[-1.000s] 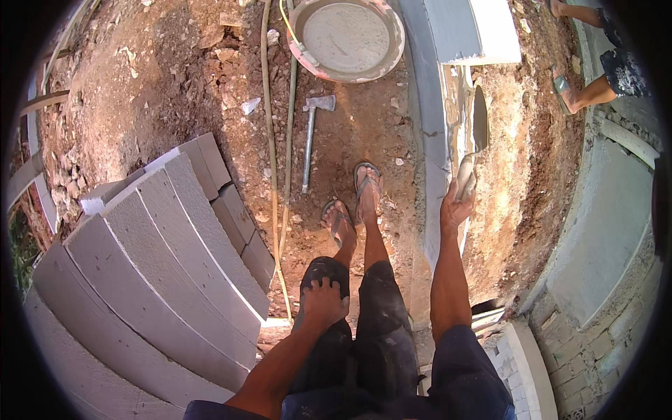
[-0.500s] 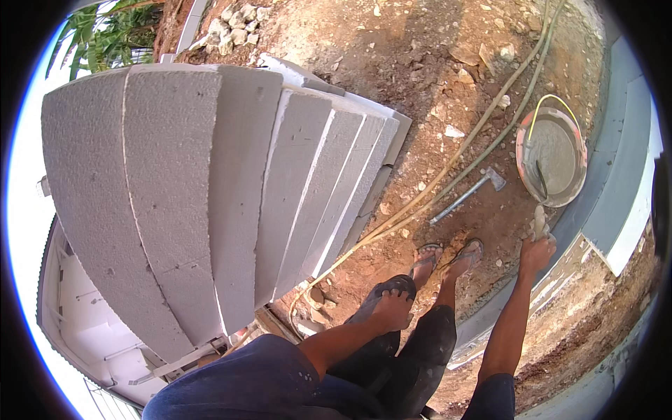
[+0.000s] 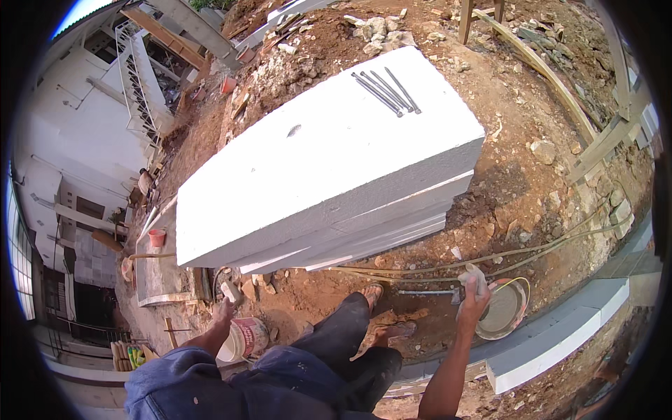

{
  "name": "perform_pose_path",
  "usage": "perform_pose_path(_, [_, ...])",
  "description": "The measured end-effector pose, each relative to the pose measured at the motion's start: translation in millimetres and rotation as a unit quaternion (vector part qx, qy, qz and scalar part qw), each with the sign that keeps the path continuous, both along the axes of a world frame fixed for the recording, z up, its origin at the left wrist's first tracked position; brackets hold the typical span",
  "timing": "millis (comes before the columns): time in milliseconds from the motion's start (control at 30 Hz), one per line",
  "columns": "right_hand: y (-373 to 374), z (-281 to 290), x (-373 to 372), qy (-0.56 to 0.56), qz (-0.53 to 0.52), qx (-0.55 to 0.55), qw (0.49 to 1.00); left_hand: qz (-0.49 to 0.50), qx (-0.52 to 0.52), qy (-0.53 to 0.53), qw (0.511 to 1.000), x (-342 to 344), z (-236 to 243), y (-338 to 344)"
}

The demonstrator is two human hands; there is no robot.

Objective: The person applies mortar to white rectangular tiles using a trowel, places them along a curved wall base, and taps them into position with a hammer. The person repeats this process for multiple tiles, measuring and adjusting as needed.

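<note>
Directions: clock hours around the middle of the view, 12 at the top.
Left hand: between 7 and 8 o'clock, above the white bucket and near a pale lump; its fingers are too small and dark, so I cannot tell whether they are spread or closed.
Right hand: 4 o'clock, fingers wrapped around the trowel.
Trowel: in the right hand, its pale, caked handle end upward; the blade is hard to make out.
Mortar tub: 4 o'clock, just beside the right hand, grey mix inside, yellow handle arched over it.
Hatchet: between 4 and 5, lying on the soil.
Grey block course: 4 o'clock, beyond the tub.
Hoses: along the ground from about 6 toward 3.
Block stack: across the centre toward 12, top glaringly bright.
Dark rods: 1 o'clock, on the stack.
Red pail: 9 o'clock.
Rubble heap: between 12 and 1.
White building: between 9 and 10, farthest off.
</note>
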State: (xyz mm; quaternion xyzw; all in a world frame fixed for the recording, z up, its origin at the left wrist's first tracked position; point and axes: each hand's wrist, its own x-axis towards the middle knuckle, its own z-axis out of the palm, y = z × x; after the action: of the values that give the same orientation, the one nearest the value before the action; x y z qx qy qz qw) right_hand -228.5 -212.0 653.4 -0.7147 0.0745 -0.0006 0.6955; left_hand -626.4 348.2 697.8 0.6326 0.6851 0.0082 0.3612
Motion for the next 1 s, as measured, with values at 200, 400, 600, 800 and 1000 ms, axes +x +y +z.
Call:
perform_pose_path(200, [56.0, 191.4, 123.2, -0.271, 0.013, -0.033, 0.962, 0.050, 0.049, -0.423, 0.904, 112.7, 95.1, 68.6])
perform_pose_path(400, [176.8, 302.4, 156.5, -0.217, 0.111, -0.579, 0.778, -0.043, -0.114, -0.601, 0.790, 184.4, 104.5, 73.0])
perform_pose_path(600, [191.7, 294.2, 163.8, -0.142, 0.090, -0.573, 0.802, -0.047, -0.022, -0.579, 0.814, 194.5, 107.7, 66.1])
perform_pose_path(800, [221.8, 290.5, 166.4, -0.190, 0.156, -0.662, 0.708, -0.128, 0.150, -0.453, 0.869, 166.0, 84.2, 94.2])
perform_pose_path(1000, [232.8, 283.7, 182.7, -0.058, 0.227, -0.737, 0.633, -0.124, 0.219, -0.245, 0.936, 195.2, 120.6, 64.1])
